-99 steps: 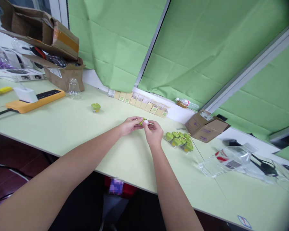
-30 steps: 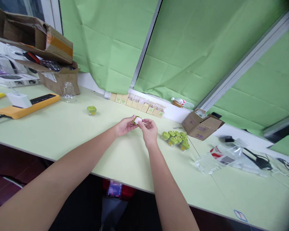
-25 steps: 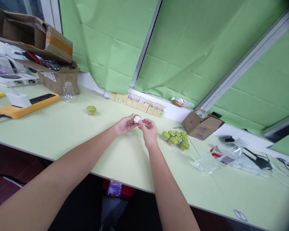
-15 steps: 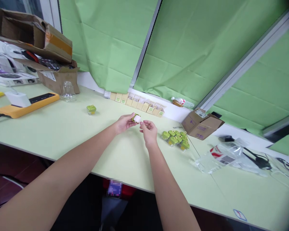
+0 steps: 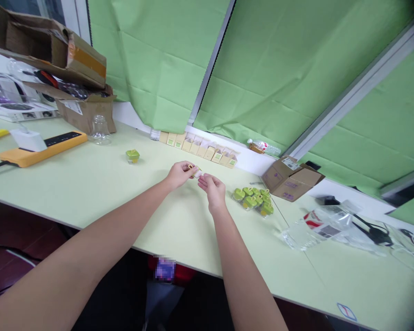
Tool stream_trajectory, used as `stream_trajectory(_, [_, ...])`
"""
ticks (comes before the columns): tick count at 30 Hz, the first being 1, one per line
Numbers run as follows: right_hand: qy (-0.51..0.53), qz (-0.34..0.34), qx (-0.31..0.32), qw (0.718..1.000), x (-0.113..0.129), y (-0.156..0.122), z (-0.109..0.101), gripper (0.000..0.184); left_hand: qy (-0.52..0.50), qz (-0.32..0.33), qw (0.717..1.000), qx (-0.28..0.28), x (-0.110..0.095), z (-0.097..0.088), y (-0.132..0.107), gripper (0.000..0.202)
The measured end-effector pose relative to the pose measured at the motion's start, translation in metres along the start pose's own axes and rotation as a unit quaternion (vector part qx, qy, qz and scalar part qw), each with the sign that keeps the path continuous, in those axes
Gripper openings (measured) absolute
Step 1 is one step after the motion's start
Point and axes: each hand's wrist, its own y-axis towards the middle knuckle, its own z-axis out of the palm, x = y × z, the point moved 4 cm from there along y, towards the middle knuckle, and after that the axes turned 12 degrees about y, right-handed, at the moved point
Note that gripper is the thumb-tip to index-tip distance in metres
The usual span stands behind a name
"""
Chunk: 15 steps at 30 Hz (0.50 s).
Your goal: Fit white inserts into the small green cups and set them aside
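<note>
Above the middle of the table, my left hand [image 5: 180, 175] is closed on a small green lid [image 5: 197, 174] with a yellow ring and a pinkish-white inner side. The ring points up and left, and fingers cover part of the lid. My right hand [image 5: 214, 189] meets it from the right, thumb and fingers drawn together at the white side; what they pinch, if anything, is too small to make out. To the right stands a cluster of small clear containers with green lids [image 5: 251, 201]. A single green-lidded container [image 5: 132, 156] stands to the left.
Small cardboard boxes [image 5: 203, 150] line the table's back edge. Left are an orange power strip [image 5: 51, 146], a clear jar [image 5: 100, 131] and stacked cartons [image 5: 86, 112]. Right are a brown carton [image 5: 291, 179], a large clear plastic bottle [image 5: 317, 225] and black cables [image 5: 376, 232].
The lid has turned in my left hand, so its yellow ring now shows and less of the white side does. My right fingertips have moved in against it. The view has shifted slightly.
</note>
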Motion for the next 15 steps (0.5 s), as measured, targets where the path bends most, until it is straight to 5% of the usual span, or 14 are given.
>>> stream_trajectory(5, [0.001, 0.007, 0.001, 1.000, 0.003, 0.001, -0.001, 0.027, -0.103, -0.060, 0.991, 0.067, -0.002, 0.009, -0.004, 0.034])
stream_trajectory(10, [0.035, 0.011, -0.007, 0.999, 0.013, 0.000, -0.002, 0.030, -0.249, -0.186, 0.945, 0.101, 0.001, 0.004, -0.004, 0.031])
stream_trajectory(15, [-0.016, -0.027, 0.001, 1.000, 0.013, 0.000, -0.002, 0.030, -0.256, -0.211, 0.932, 0.144, -0.001, 0.006, -0.006, 0.034])
